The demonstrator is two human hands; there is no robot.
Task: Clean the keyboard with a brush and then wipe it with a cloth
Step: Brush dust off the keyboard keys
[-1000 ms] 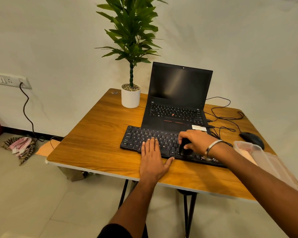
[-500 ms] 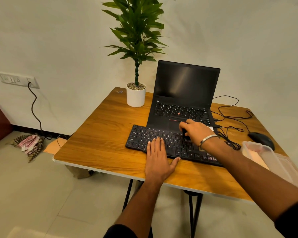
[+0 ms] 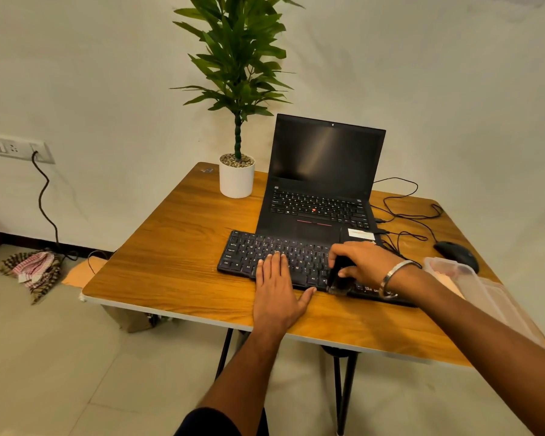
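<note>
keyboard key letters show, too small to read.

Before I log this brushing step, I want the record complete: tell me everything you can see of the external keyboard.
The external keyboard is a flat black slab, plastic by its look, with white-lettered keys. It lies on the wooden table, its far edge against the open laptop. The left hand rests flat across its near middle; the right hand holds a dark brush down on its right keys. Its right end is hidden.
</note>
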